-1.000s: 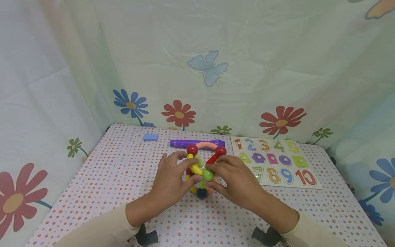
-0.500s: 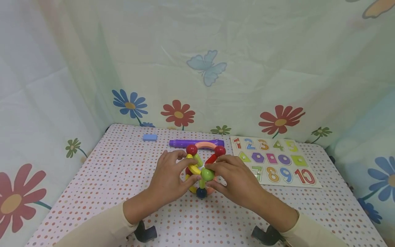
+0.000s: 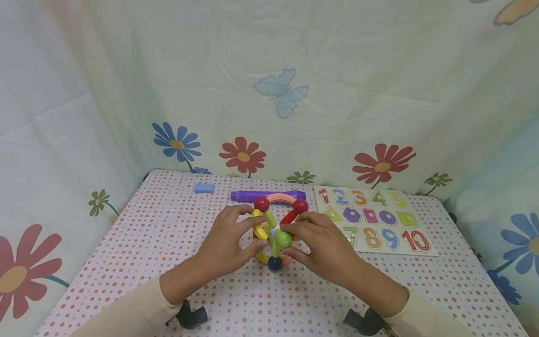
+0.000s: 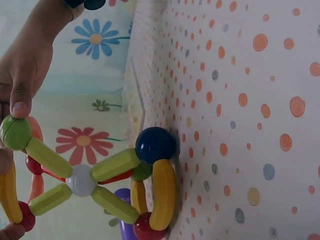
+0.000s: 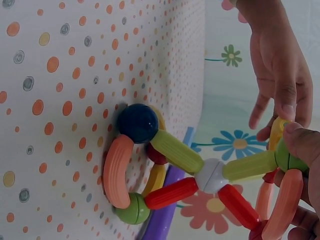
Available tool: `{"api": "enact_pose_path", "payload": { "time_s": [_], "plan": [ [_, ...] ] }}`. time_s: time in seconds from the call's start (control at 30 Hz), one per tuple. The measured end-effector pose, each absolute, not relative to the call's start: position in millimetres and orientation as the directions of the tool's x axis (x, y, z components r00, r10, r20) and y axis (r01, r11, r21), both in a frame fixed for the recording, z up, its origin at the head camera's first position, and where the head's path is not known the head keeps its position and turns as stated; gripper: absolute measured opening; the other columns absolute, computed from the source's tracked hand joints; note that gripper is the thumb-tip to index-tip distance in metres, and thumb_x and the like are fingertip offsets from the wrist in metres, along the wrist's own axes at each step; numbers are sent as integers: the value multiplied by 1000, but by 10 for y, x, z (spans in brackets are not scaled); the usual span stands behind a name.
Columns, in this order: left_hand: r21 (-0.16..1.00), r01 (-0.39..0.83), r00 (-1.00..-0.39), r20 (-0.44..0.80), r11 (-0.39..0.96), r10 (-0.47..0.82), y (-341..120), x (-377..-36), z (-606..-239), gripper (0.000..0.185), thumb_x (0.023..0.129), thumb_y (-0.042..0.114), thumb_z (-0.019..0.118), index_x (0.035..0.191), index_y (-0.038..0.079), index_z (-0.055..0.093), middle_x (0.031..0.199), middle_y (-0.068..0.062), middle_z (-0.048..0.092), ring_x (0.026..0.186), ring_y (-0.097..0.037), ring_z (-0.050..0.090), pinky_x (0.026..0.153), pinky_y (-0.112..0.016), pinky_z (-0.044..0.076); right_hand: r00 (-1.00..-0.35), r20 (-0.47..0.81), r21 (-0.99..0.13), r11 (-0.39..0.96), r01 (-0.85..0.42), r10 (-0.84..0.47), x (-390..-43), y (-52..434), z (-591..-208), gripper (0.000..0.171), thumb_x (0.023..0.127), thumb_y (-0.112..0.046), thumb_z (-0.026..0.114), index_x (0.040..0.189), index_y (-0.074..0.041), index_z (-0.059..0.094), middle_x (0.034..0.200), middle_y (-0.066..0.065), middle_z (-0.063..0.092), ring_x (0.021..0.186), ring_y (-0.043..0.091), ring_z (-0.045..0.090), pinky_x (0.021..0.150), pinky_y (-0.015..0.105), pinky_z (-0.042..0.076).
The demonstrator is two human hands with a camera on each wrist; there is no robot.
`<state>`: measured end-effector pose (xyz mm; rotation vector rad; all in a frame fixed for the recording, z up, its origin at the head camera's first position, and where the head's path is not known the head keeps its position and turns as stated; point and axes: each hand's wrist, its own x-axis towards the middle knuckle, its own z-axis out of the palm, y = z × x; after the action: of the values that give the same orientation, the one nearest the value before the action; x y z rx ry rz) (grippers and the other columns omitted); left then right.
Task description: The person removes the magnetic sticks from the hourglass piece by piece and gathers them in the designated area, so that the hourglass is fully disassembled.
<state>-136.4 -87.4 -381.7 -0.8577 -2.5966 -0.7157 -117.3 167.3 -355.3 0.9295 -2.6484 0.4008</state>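
On the tabletop the stick-and-ball toy stands in the middle, a marker just behind it, a small block behind-left, a number puzzle board to its right.

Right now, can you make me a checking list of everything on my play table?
Surface: table covered by a white cloth with coloured dots.
Job's things: ball-and-stick toy of coloured sticks and balls, standing on its dark blue ball.
Clutter: purple stick and small blue block at the back; number puzzle board at the right.
Grippers: left hand has its fingers on a yellow curved stick; right hand pinches the green ball.
Cables: nothing seen.
Surroundings: cloth walls printed with flowers and butterflies.
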Motion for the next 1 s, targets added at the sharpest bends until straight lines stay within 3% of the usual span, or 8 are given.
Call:
{"api": "enact_pose_path", "payload": {
  "time_s": [0.3,0.83,1.0],
  "plan": [
    [398,612,-785,411,683,464,-892,-1367,-3829,43,90,39,79,130,27,69,146,-7,51,133,-28,47,105,-55,44,-731,387,-156,742,-652,-562,-1173,1681,-3563,55,75,-37,93,122,-19,74,103,-9,70,115,20,54,96,43,49],
    [469,650,-759,438,598,482,-922,-1457,-3854,31,83,32,87,108,24,71,131,-6,50,119,-21,47,92,-41,54,-736,384,-162,744,-648,-557,-1164,1680,-3571,55,76,-38,92,124,-19,73,106,-9,70,115,19,54,97,43,48],
    [439,645,-761,444,625,474,-997,-1478,-3877,45,80,30,88,120,22,68,132,-4,51,122,-22,48,96,-44,52,-733,382,-151,745,-650,-563,-1161,1685,-3580,56,76,-40,91,125,-18,72,110,-8,70,118,20,53,99,44,47]
  ]
}}
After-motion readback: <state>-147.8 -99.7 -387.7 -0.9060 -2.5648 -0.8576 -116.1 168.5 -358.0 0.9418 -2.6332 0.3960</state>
